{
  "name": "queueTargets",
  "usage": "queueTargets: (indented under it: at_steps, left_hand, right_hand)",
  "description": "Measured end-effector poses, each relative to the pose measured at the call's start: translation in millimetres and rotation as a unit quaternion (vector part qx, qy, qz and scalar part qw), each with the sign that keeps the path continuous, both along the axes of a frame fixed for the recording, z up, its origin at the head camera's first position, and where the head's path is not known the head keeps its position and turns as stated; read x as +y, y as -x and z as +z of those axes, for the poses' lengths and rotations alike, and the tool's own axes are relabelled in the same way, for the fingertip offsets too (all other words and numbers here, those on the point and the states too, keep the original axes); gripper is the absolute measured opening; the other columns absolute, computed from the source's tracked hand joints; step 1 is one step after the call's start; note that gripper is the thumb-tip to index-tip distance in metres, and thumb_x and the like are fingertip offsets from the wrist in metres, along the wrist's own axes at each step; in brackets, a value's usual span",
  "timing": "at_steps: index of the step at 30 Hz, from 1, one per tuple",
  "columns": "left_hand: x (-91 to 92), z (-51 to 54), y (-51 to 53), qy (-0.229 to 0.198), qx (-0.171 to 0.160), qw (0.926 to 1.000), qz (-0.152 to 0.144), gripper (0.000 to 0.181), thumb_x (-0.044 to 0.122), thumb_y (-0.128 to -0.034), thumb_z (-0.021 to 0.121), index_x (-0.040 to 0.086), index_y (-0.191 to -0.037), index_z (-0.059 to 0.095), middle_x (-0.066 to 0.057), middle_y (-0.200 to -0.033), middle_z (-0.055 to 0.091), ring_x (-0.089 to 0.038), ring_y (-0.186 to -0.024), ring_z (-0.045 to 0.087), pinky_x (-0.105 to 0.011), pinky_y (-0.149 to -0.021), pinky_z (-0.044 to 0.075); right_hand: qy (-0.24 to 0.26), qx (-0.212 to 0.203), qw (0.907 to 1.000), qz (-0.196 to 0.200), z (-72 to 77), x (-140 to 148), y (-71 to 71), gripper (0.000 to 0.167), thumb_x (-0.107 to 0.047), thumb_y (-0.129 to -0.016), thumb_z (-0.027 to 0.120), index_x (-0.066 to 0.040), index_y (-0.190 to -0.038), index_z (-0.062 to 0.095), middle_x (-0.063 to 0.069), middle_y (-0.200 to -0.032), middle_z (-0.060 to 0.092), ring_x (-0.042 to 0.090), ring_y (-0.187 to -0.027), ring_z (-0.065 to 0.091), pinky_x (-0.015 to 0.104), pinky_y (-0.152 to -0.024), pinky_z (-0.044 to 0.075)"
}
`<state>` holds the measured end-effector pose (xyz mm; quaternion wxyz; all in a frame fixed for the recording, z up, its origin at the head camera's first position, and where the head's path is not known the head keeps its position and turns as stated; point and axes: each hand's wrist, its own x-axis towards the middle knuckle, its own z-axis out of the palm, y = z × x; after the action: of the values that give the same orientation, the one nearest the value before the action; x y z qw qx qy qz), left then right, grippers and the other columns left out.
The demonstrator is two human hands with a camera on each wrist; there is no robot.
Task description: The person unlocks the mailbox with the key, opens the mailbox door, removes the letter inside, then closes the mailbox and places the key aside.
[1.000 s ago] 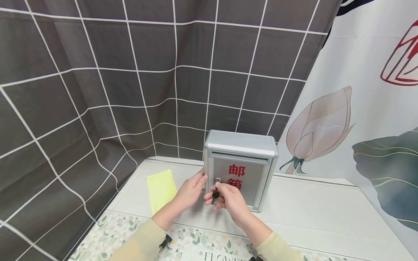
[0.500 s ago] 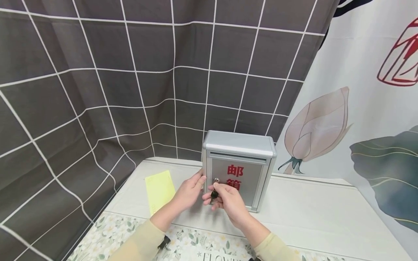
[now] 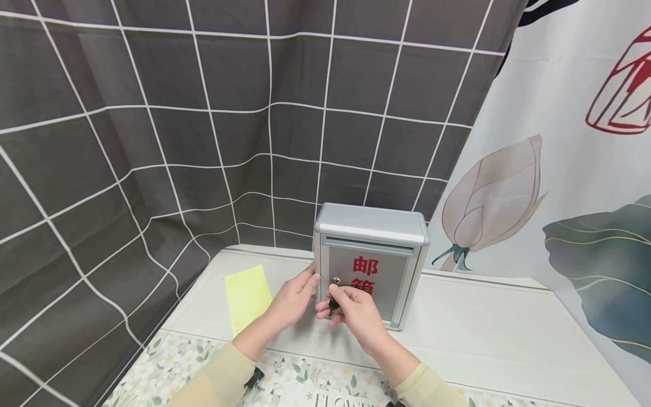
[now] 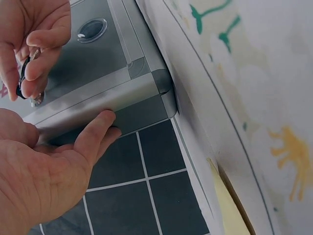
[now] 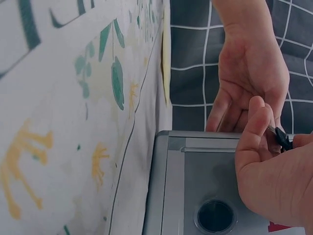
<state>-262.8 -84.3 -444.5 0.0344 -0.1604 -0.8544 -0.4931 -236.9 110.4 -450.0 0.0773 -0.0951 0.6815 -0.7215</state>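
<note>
A silver metal mailbox (image 3: 373, 221) with red characters and a slot on its front stands upright on the table. My left hand (image 3: 294, 299) lies against its left side; in the left wrist view the extended fingers (image 4: 98, 129) touch the side edge. In front of the door, my right hand (image 3: 360, 314) pinches a key (image 3: 333, 304) with a black head at the lock (image 3: 335, 280) on the door's left. Another key seems to hang beneath the fingers. The right wrist view shows the black key head (image 5: 282, 138) between thumb and fingers; the key's tip is hidden.
A yellow paper slip (image 3: 246, 297) lies on the table left of my left hand. A floral cloth (image 3: 300, 370) covers the table's near part. Dark checked curtain (image 3: 244, 135) and a white printed curtain (image 3: 508, 226) hang behind. The door has a round window (image 5: 215, 216) low down.
The head view has shifted slightly, so everything sits a little further left. Both hands keep their places at the mailbox, the right still pinching the key.
</note>
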Motion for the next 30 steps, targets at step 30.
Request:
queueTargets:
  at_steps: [30]
  left_hand:
    - [0.9, -3.7, 0.1, -0.016, -0.015, 0.9997, -0.012, 0.064, 0.046, -0.1219, 0.04, 0.01, -0.174, 0.038, -0.017, -0.17, 0.049, -0.04, -0.141, 0.064, -0.042, -0.103, 0.065]
  right_hand:
    - [-0.208, 0.146, 0.9612, -0.108, 0.3, -2.2, -4.8, 0.032, -0.037, -0.112, 0.07, -0.007, -0.101, 0.076, 0.001, -0.081, 0.081, 0.018, -0.074, 0.078, 0.025, -0.06, 0.061]
